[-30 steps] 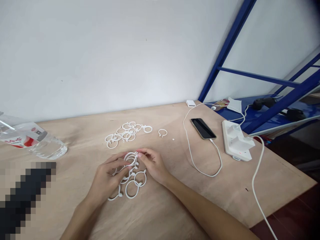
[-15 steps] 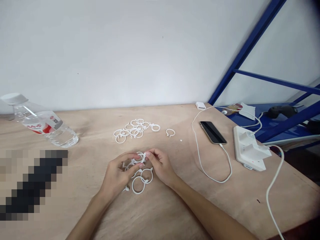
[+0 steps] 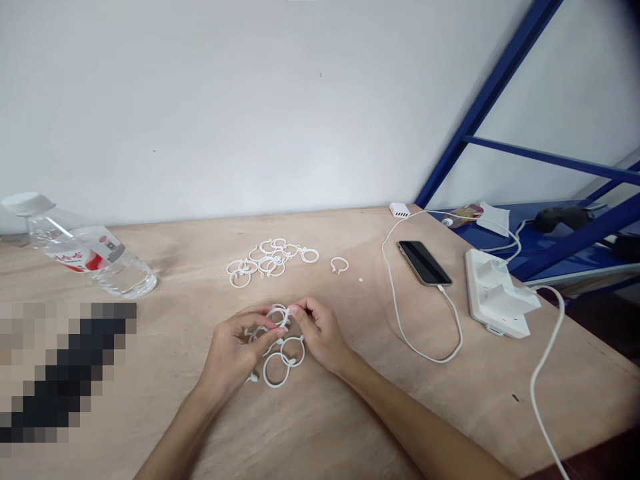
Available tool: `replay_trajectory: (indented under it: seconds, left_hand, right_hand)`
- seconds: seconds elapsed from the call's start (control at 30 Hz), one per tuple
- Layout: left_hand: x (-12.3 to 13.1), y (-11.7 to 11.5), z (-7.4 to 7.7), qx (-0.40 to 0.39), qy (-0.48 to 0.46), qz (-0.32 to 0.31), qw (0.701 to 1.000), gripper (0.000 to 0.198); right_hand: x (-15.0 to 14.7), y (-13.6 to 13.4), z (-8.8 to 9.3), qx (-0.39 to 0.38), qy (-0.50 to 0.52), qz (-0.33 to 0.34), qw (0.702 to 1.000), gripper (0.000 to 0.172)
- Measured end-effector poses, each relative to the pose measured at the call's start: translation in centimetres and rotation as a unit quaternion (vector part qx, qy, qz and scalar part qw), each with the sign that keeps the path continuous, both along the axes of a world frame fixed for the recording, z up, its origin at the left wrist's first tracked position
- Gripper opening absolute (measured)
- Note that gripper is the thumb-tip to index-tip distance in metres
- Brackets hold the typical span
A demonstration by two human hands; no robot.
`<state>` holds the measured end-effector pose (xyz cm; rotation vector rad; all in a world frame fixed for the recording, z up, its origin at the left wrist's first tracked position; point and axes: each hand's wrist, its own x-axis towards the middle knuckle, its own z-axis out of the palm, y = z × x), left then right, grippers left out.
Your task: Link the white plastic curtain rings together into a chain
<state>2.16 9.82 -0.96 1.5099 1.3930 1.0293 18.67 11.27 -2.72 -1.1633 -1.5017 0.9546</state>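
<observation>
My left hand [image 3: 240, 343] pinches a white plastic ring [image 3: 284, 319], one that looks like a curtain ring, between thumb and fingers. My right hand [image 3: 320, 333] is closed on the right side of the same ring with thumb and forefinger. Just below the fingers, several more white rings [image 3: 276, 371] lie on the table, partly hidden by my left hand. Farther back sits a loose pile of similar rings [image 3: 273, 257], with a single open ring [image 3: 340, 265] to its right.
On the wooden table [image 3: 400, 413], a water bottle [image 3: 85, 250] stands at left, near a pixelated dark patch. To the right are a phone [image 3: 425, 263] on a white cable, a power strip [image 3: 495, 300] with plugs, and a small white charger [image 3: 399, 210]. Blue metal bars [image 3: 490, 100] rise behind.
Both hands stay nearly in place, with the fingers shifting slightly around the held ring. The whole view has moved a little; the piles look the same.
</observation>
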Motion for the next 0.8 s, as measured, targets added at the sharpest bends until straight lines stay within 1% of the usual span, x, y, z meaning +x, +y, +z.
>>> replay_trajectory:
  seconds: [0.1,0.17,0.2,0.27,0.33,0.4,0.47,0.5,0.57,0.63,0.73,0.8]
  left_hand:
    - [-0.4,0.3,0.9,0.009,0.043,0.001,0.999,0.032]
    - [-1.3,1.0,1.3,0.035,0.102,0.012,0.994,0.037]
    - [-1.8,1.6,1.3,0.054,0.141,0.024,0.988,0.039]
    - [-3.2,3.1,0.6,0.107,0.219,0.047,0.969,0.041]
    - [-4.6,4.7,-0.7,0.152,0.302,0.053,0.94,0.045]
    - [-5.6,6.0,-2.1,0.179,0.366,0.068,0.911,0.045]
    - [-6.2,6.8,-3.0,0.185,0.383,0.08,0.902,0.043]
    - [-6.3,7.0,-3.3,0.182,0.38,0.083,0.903,0.042]
    - [-6.3,7.1,-3.3,0.171,0.365,0.082,0.911,0.04]
    - [-6.2,7.0,-2.9,0.157,0.353,0.077,0.919,0.037]
    - [-6.2,6.7,-1.8,0.142,0.348,0.061,0.925,0.034]
    - [-6.4,6.4,-0.9,0.104,0.336,0.061,0.934,0.035]
  right_hand:
    - [-0.1,0.1,0.0,0.0,0.017,0.01,1.0,0.022]
    - [-0.1,0.2,0.0,0.007,0.017,0.019,1.0,0.022]
    - [-0.1,0.2,-0.1,0.015,0.011,0.026,0.999,0.021]
    - [-0.1,0.2,-0.1,0.041,-0.012,0.056,0.998,0.019]
    - [-0.2,0.2,-0.2,0.065,-0.03,0.088,0.994,0.017]
    - [-0.2,0.2,-0.2,0.069,-0.031,0.095,0.993,0.015]
    - [-0.3,0.2,-0.1,0.059,-0.025,0.08,0.995,0.014]
    - [-0.3,0.2,0.0,0.055,-0.021,0.073,0.996,0.014]
    - [-0.3,0.2,0.0,0.053,-0.015,0.066,0.996,0.014]
    - [-0.3,0.3,0.0,0.051,-0.011,0.066,0.996,0.014]
    - [-0.2,0.4,-0.1,0.043,-0.003,0.059,0.997,0.013]
    - [-0.2,0.5,-0.1,0.041,0.005,0.055,0.998,0.014]
